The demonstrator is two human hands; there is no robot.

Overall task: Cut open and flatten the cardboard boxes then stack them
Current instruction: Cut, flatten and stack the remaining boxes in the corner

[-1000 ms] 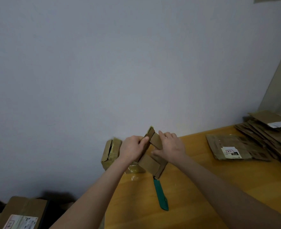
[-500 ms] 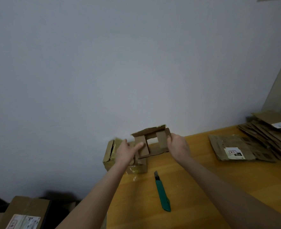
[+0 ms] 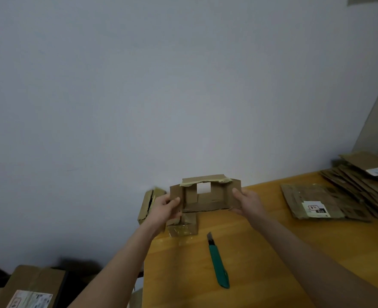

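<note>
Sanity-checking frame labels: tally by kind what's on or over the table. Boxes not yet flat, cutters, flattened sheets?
Boxes not yet flat: 3 (opened box held by left hand and right hand; small taped box; left-edge box on the table)
Green cutter: 1
Flattened sheets: overlapping heap, cannot count
Total counted: 4

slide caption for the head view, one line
Left hand and right hand hold a cut-open cardboard box over the table; green utility knife nearby, flattened boxes at right.
</note>
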